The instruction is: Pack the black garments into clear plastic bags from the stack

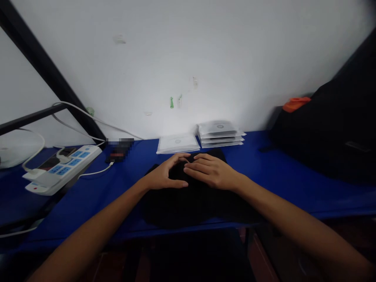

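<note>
Head view shows a black folded cloth point(194, 203) lying on the blue table point(293, 180) at its near edge, with both hands resting on the cloth's far part. Left hand point(166, 174) curls, thumb and fingers pinching the fabric, while right hand point(213, 170) lies flat, fingers extended, touching the left fingertips. Beyond lie clear packets point(219, 133), a white power strip point(63, 166) far left, and a black bag point(331, 133) right.

power strip point(63, 166) | packet stacks point(220, 134) | black bag point(331, 133) | blue table point(293, 176)
</note>
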Motion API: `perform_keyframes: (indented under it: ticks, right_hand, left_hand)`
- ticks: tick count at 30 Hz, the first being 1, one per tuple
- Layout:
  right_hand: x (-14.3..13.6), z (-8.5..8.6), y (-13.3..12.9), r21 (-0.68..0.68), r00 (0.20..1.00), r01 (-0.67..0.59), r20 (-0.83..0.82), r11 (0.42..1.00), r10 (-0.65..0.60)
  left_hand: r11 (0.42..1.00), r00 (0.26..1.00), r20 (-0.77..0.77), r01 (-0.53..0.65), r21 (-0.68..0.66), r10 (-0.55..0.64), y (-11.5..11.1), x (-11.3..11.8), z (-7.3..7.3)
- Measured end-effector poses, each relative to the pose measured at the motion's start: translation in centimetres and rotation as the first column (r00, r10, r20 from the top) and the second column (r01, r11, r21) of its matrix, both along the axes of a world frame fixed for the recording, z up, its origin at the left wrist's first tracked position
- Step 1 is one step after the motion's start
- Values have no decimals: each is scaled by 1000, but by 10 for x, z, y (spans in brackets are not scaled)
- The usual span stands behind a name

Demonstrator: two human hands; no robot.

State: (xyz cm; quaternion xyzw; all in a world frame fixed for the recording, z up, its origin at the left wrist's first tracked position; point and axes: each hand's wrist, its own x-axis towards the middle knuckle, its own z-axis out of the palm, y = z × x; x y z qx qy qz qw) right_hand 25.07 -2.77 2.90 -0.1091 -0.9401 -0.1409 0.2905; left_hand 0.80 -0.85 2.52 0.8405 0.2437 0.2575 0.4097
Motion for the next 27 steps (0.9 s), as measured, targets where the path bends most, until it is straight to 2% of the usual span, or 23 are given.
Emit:
perform_keyframes:
  ticks: [2, 5, 7, 9, 12, 15, 19, 23, 27]
  right_hand:
    - [9, 5, 3, -78, 999, -4, -37, 997, 2]
    - [29, 17, 10, -337, 990, -3, -133, 942, -45]
    - [43, 24, 16, -505, 989, -19, -134, 863, -56]
    - [53, 27, 23, -653, 999, 0, -29, 757, -25]
    - [62, 26, 30, -787, 994, 55, 101, 614, 40]
    - [71, 28, 34, -833, 998, 31, 60, 552, 35]
    - [90, 37, 37, -864, 999, 8, -14, 503, -41]
    - [101, 34, 42, -878, 982, 183, 143, 443, -122]
    - [98, 20, 47, -835, 919, 394, 359, 385, -162]
  left_hand:
    - [1000, 1000, 13, -3, 19, 3, 4, -7, 3]
    - [999, 999, 40, 9, 45, -11, 11, -19, 10]
    - [998, 999, 18, 27, 51, -27, 14, -26, 13]
    - [998, 997, -66, 45, 44, -42, 17, -29, 14]
    - [999, 973, -230, 34, 5, -32, 17, -30, 16]
    - [999, 955, -293, 39, -26, -45, 16, -32, 21]
    - [996, 964, -256, 45, -83, -65, 19, -43, 34]
    - [991, 956, -293, -11, -130, -28, 23, -54, 47]
    - [988, 845, -534, -92, -124, 11, 22, -59, 50]
